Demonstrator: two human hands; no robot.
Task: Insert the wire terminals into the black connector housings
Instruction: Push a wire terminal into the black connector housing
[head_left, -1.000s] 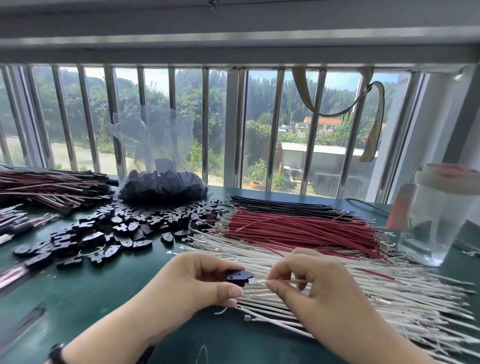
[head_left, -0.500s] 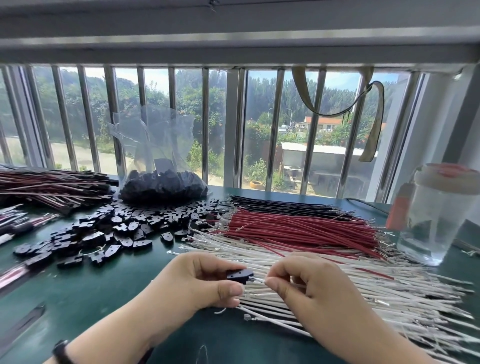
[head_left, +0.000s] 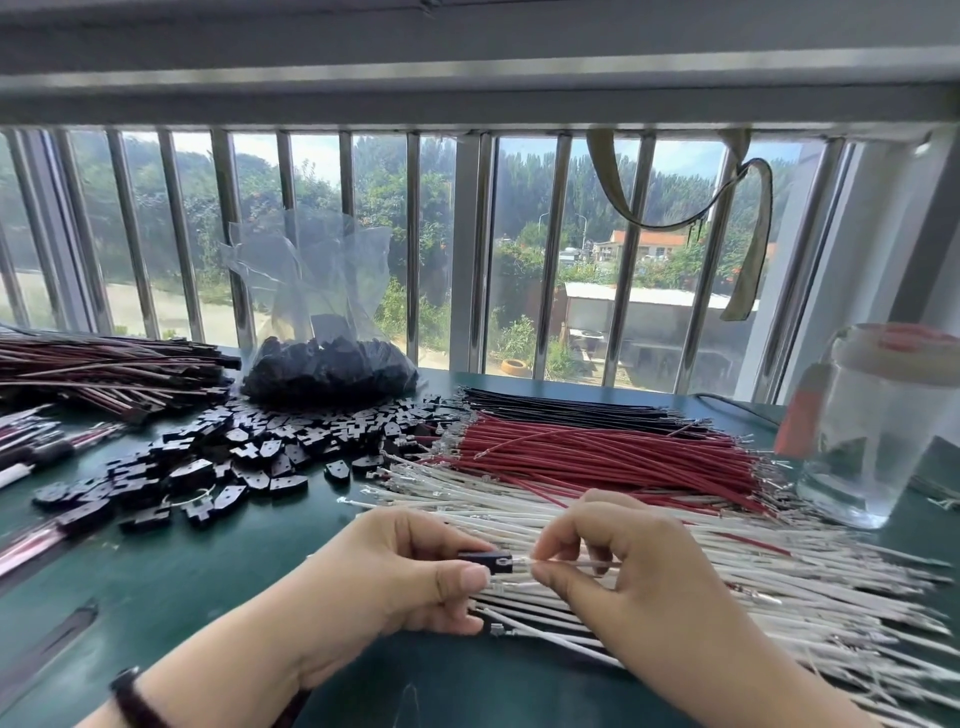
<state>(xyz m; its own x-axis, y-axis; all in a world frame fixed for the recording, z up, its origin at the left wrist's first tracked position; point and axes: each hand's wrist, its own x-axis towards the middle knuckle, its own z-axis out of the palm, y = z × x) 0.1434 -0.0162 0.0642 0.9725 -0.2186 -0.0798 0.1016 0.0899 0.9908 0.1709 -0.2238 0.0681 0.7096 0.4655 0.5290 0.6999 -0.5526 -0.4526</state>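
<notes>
**Housing and white wire held end to end above the near edge of the table**

The left hand (head_left: 400, 577) pinches a black connector housing (head_left: 488, 562) between thumb and curled forefinger; only the housing's right end shows past the thumbnail, the rest is hidden in the grip. Its long axis runs left to right, open end facing right. The right hand (head_left: 628, 582) pinches a white wire (head_left: 571, 563) between thumb and forefinger just beside that opening, the other fingers curled. The wire lies on the same left-right line, its terminal end pointing left at the housing; whether the terminal is already inside cannot be told, as the tip is small and blurred. The wire's far end is lost behind the right palm.

Both hands hover over the near edge of the green table (head_left: 156, 587), above a spread of white wires (head_left: 753, 571) running left to right. Behind them lie red wires (head_left: 597, 457) and, nearer the window edge, black wires (head_left: 571, 410). Loose black housings (head_left: 234, 457) are scattered left of centre, with a clear bag of housings (head_left: 327, 364) behind them. A bundle of dark wires (head_left: 104, 364) lies at the far left corner, cut off by the frame. A clear jar (head_left: 872, 431) stands at the right edge, blurred.
</notes>
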